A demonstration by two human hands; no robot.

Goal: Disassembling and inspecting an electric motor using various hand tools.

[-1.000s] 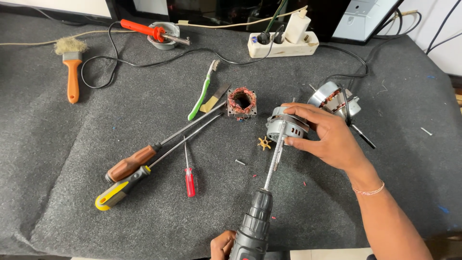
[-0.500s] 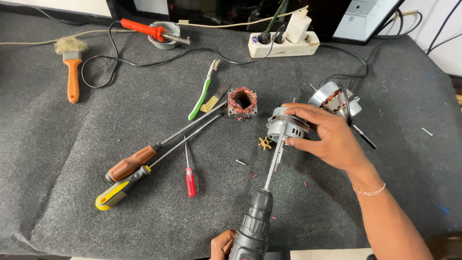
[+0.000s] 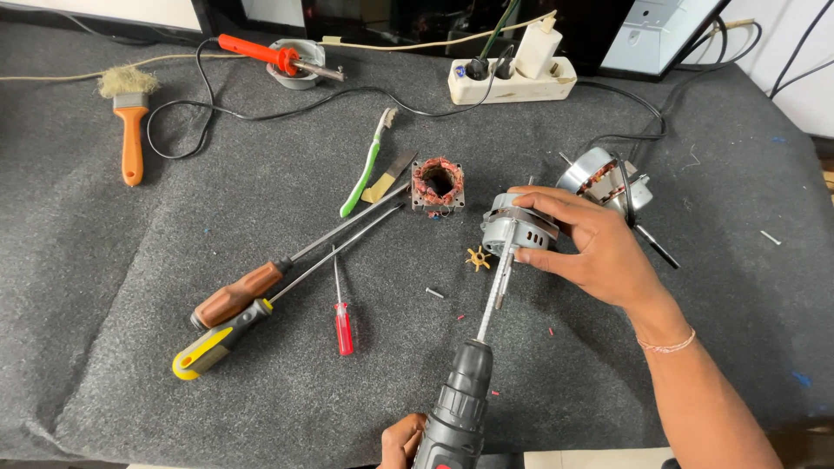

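Matt grey felt-like cloth (image 3: 130, 287) is seen; motor housing (image 3: 514, 227) dull metal, drill (image 3: 456, 408) body probably matt black plastic.

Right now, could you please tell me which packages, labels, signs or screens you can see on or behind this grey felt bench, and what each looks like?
Pale grey box-like device casing: top right, behind the bench, only its slanted lower part in view; whether it is a screen cannot be told.
Red patch on the black power drill: bottom edge, near the left hand; small, mostly cut off.
No packages or signs show.
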